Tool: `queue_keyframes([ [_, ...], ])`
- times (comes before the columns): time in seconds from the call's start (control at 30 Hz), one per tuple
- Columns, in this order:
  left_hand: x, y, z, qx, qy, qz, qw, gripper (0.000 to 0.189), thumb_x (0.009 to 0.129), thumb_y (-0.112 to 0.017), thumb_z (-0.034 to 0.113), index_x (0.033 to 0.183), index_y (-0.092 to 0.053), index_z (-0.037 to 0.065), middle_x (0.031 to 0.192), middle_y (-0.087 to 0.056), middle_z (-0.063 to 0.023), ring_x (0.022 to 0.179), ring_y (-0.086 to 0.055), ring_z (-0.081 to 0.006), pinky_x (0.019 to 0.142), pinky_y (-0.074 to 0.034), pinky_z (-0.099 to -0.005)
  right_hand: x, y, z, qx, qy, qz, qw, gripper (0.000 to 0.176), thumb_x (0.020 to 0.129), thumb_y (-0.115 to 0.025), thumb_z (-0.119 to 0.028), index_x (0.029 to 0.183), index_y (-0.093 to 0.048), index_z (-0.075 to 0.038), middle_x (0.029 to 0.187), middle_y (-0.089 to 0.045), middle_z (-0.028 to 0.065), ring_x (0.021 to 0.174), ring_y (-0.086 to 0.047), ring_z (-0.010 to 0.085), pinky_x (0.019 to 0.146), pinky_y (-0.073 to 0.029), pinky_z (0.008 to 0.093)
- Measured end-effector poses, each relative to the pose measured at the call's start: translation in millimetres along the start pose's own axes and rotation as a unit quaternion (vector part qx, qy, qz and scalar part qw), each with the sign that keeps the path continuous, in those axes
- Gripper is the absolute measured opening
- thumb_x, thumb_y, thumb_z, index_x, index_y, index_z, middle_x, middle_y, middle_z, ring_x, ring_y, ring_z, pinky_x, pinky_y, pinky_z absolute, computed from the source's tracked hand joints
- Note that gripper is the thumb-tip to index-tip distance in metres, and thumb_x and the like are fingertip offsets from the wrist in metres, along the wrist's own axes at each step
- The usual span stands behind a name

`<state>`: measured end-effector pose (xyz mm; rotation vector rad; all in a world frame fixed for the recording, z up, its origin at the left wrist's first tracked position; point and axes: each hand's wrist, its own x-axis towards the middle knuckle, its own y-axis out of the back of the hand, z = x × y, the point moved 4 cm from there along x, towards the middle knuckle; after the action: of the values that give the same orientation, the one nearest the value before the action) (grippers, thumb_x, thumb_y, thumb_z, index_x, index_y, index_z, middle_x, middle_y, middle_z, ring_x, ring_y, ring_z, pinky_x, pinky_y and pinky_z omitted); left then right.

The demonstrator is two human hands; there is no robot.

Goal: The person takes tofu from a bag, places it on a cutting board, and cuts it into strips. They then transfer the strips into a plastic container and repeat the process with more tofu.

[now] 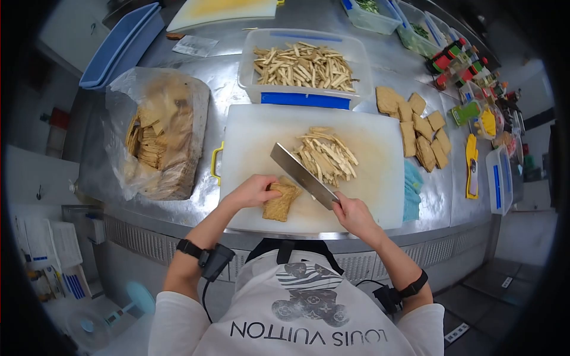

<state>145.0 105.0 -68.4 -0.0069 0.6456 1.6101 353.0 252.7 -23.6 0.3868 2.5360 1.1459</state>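
My left hand (255,191) grips a slab of brown dried tofu (279,206) near the front of the white cutting board (249,133), thumb and fingers at its upper left. In my right hand (355,216) is a cleaver (301,175), its handle wrapped by the fingers. The broad blade slants up and left, its tip beyond the slab. Just behind the blade lies a loose pile of cut tofu strips (326,155). A yellow handle (216,163) sticks out from the board's left edge.
Behind the board stands a clear tub (244,65) full of strips. A plastic bag (122,142) of tofu slabs sits left; several loose tofu slabs (408,139) lie right. Sauce bottles (444,56), a teal cloth (411,190) and a yellow tool (472,163) are farther right.
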Motion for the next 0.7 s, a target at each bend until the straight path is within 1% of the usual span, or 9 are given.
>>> queue_keyframes([
  [0.1,6,-7,4,0.062,0.020,0.075,0.995,0.037,0.073,-0.072,0.024,0.096,-0.056,0.000,0.081,-0.061,-0.0125,0.070,-0.060,-0.0257,0.063,-0.048,-0.0358,-1,1,-1,0.004,-0.004,0.001,1.000,0.017,0.086,-0.051,-0.015,0.101,-0.054,-0.007,0.065,-0.059,0.0194,0.060,-0.057,0.0395,0.056,-0.045,0.0482],
  [0.2,-17,-11,16,0.041,0.060,0.244,0.967,0.043,0.071,-0.074,0.027,0.098,-0.053,0.001,0.085,-0.059,-0.0120,0.075,-0.059,-0.0297,0.066,-0.047,-0.0384,-1,1,-1,0.006,0.002,0.006,1.000,0.017,0.085,-0.051,-0.014,0.100,-0.053,-0.006,0.064,-0.058,0.0201,0.060,-0.057,0.0398,0.056,-0.045,0.0478],
  [0.3,-40,-30,24,0.219,0.020,0.321,0.921,0.046,0.067,-0.077,0.024,0.098,-0.050,0.002,0.080,-0.054,-0.0104,0.070,-0.054,-0.0256,0.065,-0.046,-0.0355,0,1,1,0.009,0.015,0.016,1.000,0.016,0.085,-0.052,-0.011,0.098,-0.052,-0.003,0.062,-0.057,0.0210,0.059,-0.056,0.0400,0.054,-0.044,0.0466],
  [0.4,-43,-49,23,0.233,-0.035,0.334,0.913,0.044,0.066,-0.077,0.020,0.096,-0.050,0.002,0.081,-0.051,-0.0112,0.073,-0.052,-0.0300,0.068,-0.045,-0.0373,1,2,-1,0.010,0.011,0.010,1.000,0.016,0.085,-0.052,-0.011,0.098,-0.052,-0.003,0.062,-0.057,0.0210,0.059,-0.057,0.0398,0.055,-0.044,0.0465],
  [0.5,-37,-55,17,0.163,-0.037,0.292,0.942,0.039,0.071,-0.074,0.015,0.096,-0.048,0.001,0.088,-0.056,-0.0104,0.080,-0.057,-0.0273,0.069,-0.046,-0.0363,1,1,2,0.008,0.006,0.003,1.000,0.016,0.085,-0.052,-0.013,0.099,-0.052,-0.004,0.064,-0.058,0.0208,0.060,-0.057,0.0399,0.056,-0.045,0.0472],
  [0.53,-33,-55,6,-0.004,-0.005,0.262,0.965,0.037,0.072,-0.073,0.013,0.097,-0.049,0.000,0.090,-0.058,-0.0093,0.081,-0.057,-0.0238,0.070,-0.046,-0.0335,1,0,3,0.007,0.003,0.003,1.000,0.017,0.085,-0.052,-0.014,0.100,-0.053,-0.005,0.064,-0.059,0.0206,0.061,-0.058,0.0401,0.057,-0.046,0.0480],
  [0.57,-31,-54,-6,-0.170,0.027,0.222,0.960,0.035,0.073,-0.072,0.010,0.099,-0.050,-0.001,0.091,-0.059,-0.0081,0.082,-0.058,-0.0203,0.071,-0.047,-0.0308,1,-1,4,0.006,0.001,0.002,1.000,0.017,0.086,-0.052,-0.016,0.100,-0.053,-0.006,0.065,-0.059,0.0204,0.062,-0.058,0.0403,0.058,-0.046,0.0488],
  [0.6,-30,-55,-11,-0.332,0.060,0.177,0.925,0.033,0.075,-0.071,0.008,0.100,-0.051,-0.002,0.092,-0.061,-0.0069,0.082,-0.059,-0.0168,0.072,-0.047,-0.0280,0,-1,4,0.007,-0.001,0.002,1.000,0.017,0.086,-0.052,-0.016,0.100,-0.053,-0.006,0.065,-0.059,0.0205,0.062,-0.058,0.0404,0.058,-0.046,0.0488],
  [0.7,-34,-50,-8,-0.461,0.069,0.137,0.874,0.031,0.079,-0.068,0.007,0.106,-0.055,-0.004,0.096,-0.063,-0.0050,0.084,-0.058,-0.0095,0.076,-0.046,-0.0221,1,-1,3,0.010,0.000,0.004,1.000,0.018,0.086,-0.052,-0.016,0.101,-0.053,-0.006,0.065,-0.059,0.0209,0.062,-0.058,0.0406,0.058,-0.046,0.0488],
])
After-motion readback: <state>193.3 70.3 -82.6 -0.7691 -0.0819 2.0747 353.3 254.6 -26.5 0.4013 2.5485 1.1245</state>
